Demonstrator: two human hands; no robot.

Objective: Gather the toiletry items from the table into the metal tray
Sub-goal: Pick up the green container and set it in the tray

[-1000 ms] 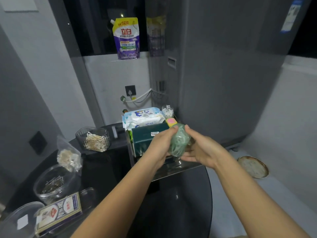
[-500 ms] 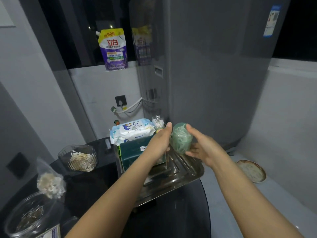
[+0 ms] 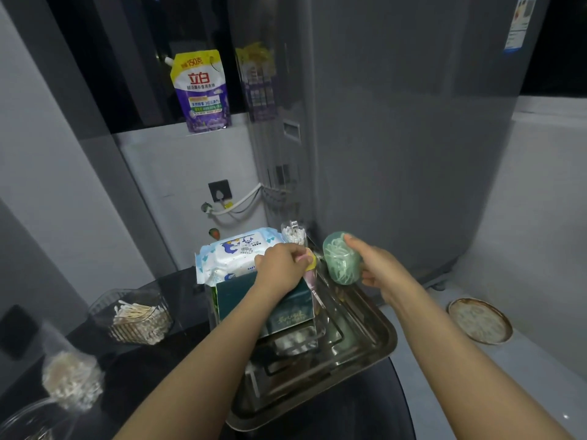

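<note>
Green jar: up in the right hand, held over the far right corner of the metal tray, not yet set down.
Right fingers: clamped round the jar's side, thumb hidden behind it.
Jar handling: small, see-through plastic, packed with pale floss-pick-like bits; likely light and stiff, smooth enough to slip. Best taken round the waist, just as now.
Jar axis: short cylinder, long axis tilted, top leaning back and left toward the wall, base down toward the wrist.
Left hand: down on the pink-and-yellow item beside the green tissue box; fingers curled together on it, exact pinch hard to read.
Tray contents: tissue box upright, wet wipes pack leaning behind it, clear pot of cotton buds at the far edge.
Tabletop: dark and glossy; cotton swab holder and bagged cotton waiting well left of the tray.
Placement call: bare steel free at the tray's near right; upright landing looks safest, since a round jar on its side may roll.
</note>
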